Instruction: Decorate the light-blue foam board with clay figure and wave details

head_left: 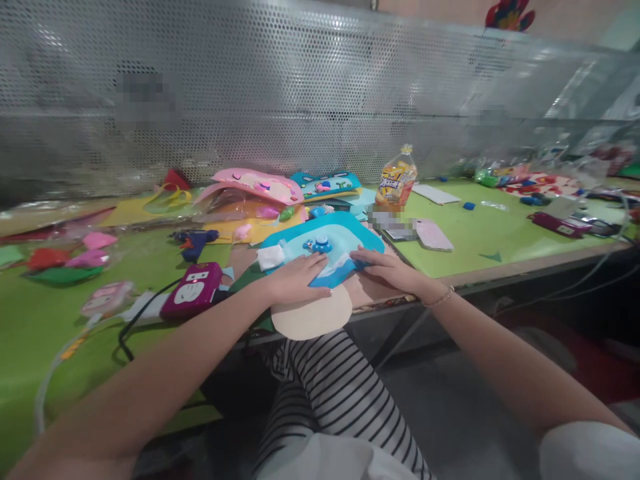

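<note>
A blue felt piece (pixel 345 233) with a small blue figure (pixel 318 245) on it lies at the table's front edge, over a beige felt shape (pixel 313 317). My left hand (pixel 297 277) rests flat on the blue piece's near left part, fingers stretched out. My right hand (pixel 383 263) lies flat on its right edge, fingers together and extended, a thin bracelet on the wrist. A white scrap (pixel 271 257) sits just left of the blue piece.
A blue glue gun (pixel 194 241) and a purple box (pixel 194 288) with a black cable lie to the left. Pink and blue felt pieces (pixel 260 187), a snack bag (pixel 397 181) and a pink phone (pixel 434 235) sit behind. A perforated metal screen (pixel 300 100) backs the green table (pixel 480 233).
</note>
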Available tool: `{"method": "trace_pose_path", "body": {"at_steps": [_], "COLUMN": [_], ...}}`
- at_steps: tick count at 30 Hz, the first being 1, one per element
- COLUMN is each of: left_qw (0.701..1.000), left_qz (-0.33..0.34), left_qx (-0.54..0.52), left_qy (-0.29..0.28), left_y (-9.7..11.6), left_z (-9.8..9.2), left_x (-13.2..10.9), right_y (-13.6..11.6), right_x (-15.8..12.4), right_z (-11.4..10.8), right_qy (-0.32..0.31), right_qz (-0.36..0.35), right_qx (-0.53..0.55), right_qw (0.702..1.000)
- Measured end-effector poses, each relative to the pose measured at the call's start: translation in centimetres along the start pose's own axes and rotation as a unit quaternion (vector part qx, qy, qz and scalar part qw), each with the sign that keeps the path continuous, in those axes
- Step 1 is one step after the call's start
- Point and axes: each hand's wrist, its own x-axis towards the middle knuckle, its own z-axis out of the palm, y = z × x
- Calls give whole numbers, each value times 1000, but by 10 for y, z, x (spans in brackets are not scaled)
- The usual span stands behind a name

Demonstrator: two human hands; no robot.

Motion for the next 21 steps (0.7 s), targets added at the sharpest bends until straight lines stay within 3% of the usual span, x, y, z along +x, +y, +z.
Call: {"method": "trace_pose_path", "body": {"at_steps": [4, 6, 14, 21], "left_qw": [1000, 1000, 1000, 1000], "left_qz": [3, 6, -2, -2], "left_qx": [5, 5, -3, 4], "left_qy": [5, 5, -10, -6], "left_y": [0, -1, 0, -2], "left_z": [-1, -1, -2, 0], "left_x": [-1, -1, 0, 1], "right_y": [5, 6, -7, -9], "right_x": [2, 2, -4, -5], "right_z": [3, 3, 3, 4], "right_qy": [130, 153, 64, 71], "right_qz": [34, 36, -53, -50], "right_qx": [38, 29, -132, -140], "right_qw": [990, 987, 988, 986]}}
